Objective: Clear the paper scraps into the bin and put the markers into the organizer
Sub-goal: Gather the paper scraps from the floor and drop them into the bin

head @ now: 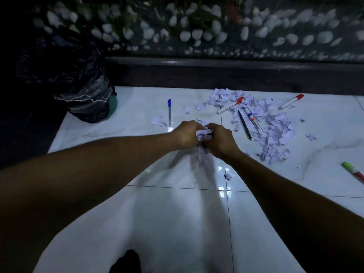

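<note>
Both hands meet over the glossy white tiled floor (177, 213): left hand (186, 134) and right hand (220, 141) are cupped together, clutching a wad of crumpled white paper scraps (203, 133). A loose scrap pile (271, 127) lies to the right among red-capped white markers (230, 105). The black-bagged bin (78, 85) stands far left.

A wad of crumpled white paper scraps (203, 134) is sitting squeezed between the left hand (187, 134) and right hand (219, 141). A larger scatter of torn scraps (273, 127) is lying on the white tiled floor, with two red-capped white markers (230, 105) (291, 101), a blue-banded marker (253, 119) and a dark pen (244, 124) lying among them. A blue-capped pen (169, 112) is lying apart to the left, and a green-and-red marker (353, 172) is lying at the right edge. The bin (78, 83), lined with a black bag, is standing at the far left.
</note>
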Tool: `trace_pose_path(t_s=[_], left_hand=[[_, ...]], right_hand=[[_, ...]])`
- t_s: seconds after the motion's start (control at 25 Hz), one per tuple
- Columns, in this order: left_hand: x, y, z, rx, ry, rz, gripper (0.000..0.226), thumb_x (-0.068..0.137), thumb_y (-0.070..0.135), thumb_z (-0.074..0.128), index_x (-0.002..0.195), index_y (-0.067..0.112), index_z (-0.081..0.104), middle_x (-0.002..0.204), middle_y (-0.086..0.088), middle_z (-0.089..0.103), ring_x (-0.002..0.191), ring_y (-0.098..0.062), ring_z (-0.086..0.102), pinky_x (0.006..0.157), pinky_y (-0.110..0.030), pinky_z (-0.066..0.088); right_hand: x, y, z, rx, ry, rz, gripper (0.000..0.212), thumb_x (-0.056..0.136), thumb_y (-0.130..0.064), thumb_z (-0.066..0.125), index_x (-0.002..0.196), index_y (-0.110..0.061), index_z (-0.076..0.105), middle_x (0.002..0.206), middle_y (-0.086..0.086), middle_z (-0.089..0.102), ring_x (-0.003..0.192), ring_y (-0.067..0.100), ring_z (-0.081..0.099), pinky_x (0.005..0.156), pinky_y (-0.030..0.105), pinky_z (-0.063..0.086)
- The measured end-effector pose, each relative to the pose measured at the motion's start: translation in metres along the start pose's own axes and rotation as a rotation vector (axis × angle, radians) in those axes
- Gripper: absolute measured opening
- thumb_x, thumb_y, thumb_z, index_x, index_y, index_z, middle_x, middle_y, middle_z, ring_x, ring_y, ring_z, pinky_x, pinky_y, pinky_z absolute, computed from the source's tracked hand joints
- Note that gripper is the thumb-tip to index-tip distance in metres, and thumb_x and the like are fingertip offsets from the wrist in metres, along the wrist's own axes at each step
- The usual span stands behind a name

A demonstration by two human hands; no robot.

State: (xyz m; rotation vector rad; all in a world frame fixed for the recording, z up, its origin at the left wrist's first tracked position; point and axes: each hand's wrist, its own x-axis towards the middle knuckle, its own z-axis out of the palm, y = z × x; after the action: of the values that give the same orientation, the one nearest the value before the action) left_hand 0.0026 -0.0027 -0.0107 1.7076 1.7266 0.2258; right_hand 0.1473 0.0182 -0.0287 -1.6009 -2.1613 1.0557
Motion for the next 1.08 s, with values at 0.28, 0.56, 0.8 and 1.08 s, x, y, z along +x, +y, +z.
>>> trace_pose_path(t_s=[0.28, 0.56, 0.8, 1.08], left_hand=[[-0.017, -0.001, -0.109, -0.055, 0.261, -0.021, 0.001, 0.082, 0.006, 0.067, 0.081, 0.006, 0.067, 0.081, -0.006, 0.068, 0.073, -0.013, 0.055, 0.057, -0.021, 0.041], [-0.074, -0.047, -0.224, 0.042, 0.525, -0.09, 0.005, 0.08, 0.006, 0.064, 0.076, 0.005, 0.065, 0.079, -0.016, 0.067, 0.069, -0.015, 0.049, 0.061, -0.026, 0.039], [-0.105, -0.105, -0.285, -0.031, 0.56, -0.063, 0.015, 0.079, 0.008, 0.067, 0.085, -0.005, 0.063, 0.083, -0.026, 0.062, 0.068, -0.014, 0.044, 0.063, -0.03, 0.033], [-0.113, -0.179, -0.306, -0.178, 0.738, -0.147, 0.013, 0.079, 0.01, 0.073, 0.092, 0.009, 0.072, 0.091, -0.012, 0.073, 0.076, -0.009, 0.057, 0.073, -0.028, 0.05]], right_hand=[[0.053, -0.104, -0.035, -0.006, 0.058, -0.203, 0.008, 0.083, -0.014, 0.07, 0.09, -0.01, 0.069, 0.081, 0.002, 0.065, 0.078, 0.016, 0.059, 0.064, 0.023, 0.039], [0.087, -0.24, -0.028, -0.083, 0.045, -0.536, 0.002, 0.083, -0.01, 0.066, 0.084, -0.01, 0.065, 0.076, 0.012, 0.064, 0.074, 0.016, 0.059, 0.046, 0.018, 0.033], [0.109, -0.312, -0.001, -0.095, 0.023, -0.654, 0.006, 0.082, -0.015, 0.066, 0.088, -0.012, 0.065, 0.081, 0.009, 0.069, 0.082, 0.023, 0.066, 0.052, 0.029, 0.037], [0.144, -0.379, 0.055, -0.158, -0.029, -0.645, 0.012, 0.081, -0.016, 0.072, 0.087, -0.008, 0.066, 0.082, 0.009, 0.07, 0.082, 0.024, 0.068, 0.062, 0.031, 0.05]])
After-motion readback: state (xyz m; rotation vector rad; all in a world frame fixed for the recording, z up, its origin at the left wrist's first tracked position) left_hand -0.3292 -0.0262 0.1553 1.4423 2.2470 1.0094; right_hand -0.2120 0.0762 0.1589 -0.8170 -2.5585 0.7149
